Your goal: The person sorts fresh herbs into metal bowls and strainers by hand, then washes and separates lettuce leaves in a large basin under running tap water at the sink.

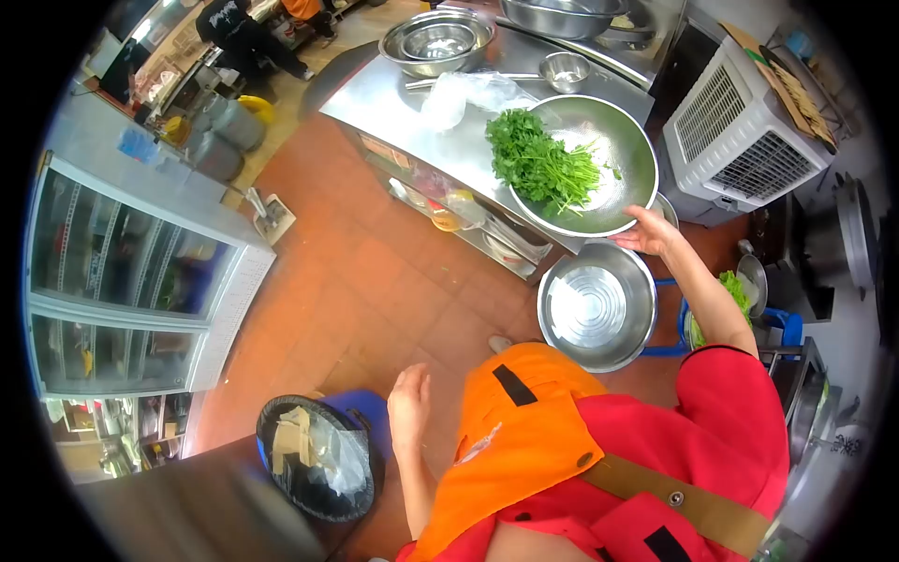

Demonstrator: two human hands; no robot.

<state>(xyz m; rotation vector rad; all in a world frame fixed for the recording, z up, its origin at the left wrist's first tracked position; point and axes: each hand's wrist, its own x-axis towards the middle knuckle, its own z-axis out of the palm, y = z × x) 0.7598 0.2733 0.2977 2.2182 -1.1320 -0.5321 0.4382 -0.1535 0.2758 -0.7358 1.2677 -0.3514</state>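
A wide metal bowl stands at the edge of the steel counter, with a bunch of leafy green herbs lying in it and over its left rim. My right hand grips the bowl's near rim, fingers partly hidden beneath it. Just below that hand is a large metal basin, empty inside. My left hand hangs low beside the orange apron, near the lined trash bin, and holds nothing; its fingers are extended.
Nested metal bowls, a clear plastic bag and a small metal bowl are on the counter. An air cooler stands at right, a glass-door fridge at left. Other people are at the far upper left.
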